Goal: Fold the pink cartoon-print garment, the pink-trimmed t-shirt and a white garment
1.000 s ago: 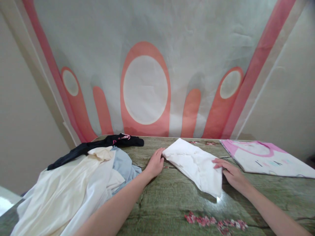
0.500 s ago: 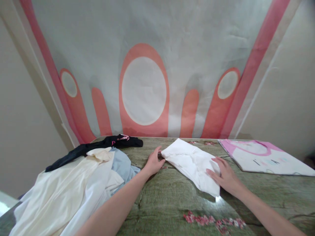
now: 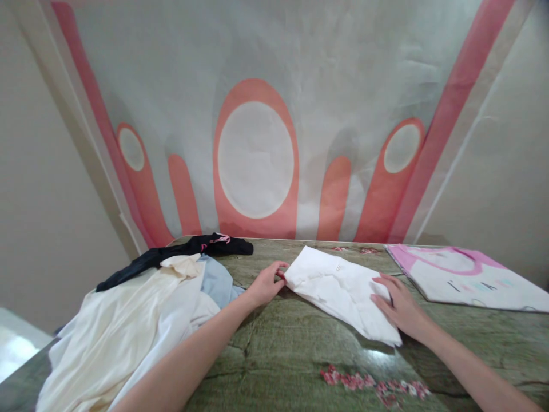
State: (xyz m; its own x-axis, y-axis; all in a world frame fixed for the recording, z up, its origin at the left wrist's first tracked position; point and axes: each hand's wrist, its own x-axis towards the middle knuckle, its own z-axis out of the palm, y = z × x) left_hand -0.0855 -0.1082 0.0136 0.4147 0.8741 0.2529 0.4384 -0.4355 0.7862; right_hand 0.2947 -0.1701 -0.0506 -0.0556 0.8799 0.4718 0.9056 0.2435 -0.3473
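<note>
A white folded garment (image 3: 338, 294) lies at a slant on the table in front of me, with a small dark print near its upper edge. At its left corner my left hand (image 3: 266, 283) pinches the cloth between thumb and fingers. My right hand (image 3: 398, 303) grips the right end, its thumb on top and the fingers curled at the edge. Part of the right fingers' hold is hidden behind the hand.
To the left lies a loose pile of cream and white clothes (image 3: 115, 326), a light blue cloth (image 3: 218, 280) and a black garment (image 3: 171, 256). A folded pink-and-white shirt (image 3: 476, 280) rests at the right. Beneath is a wood-patterned tabletop (image 3: 274, 366) with flowers; a printed wall (image 3: 317, 74) stands behind.
The white garment's right end has shifted right together with my right hand, and the cloth looks flatter. My left hand stays at the left corner. The view has turned slightly.
</note>
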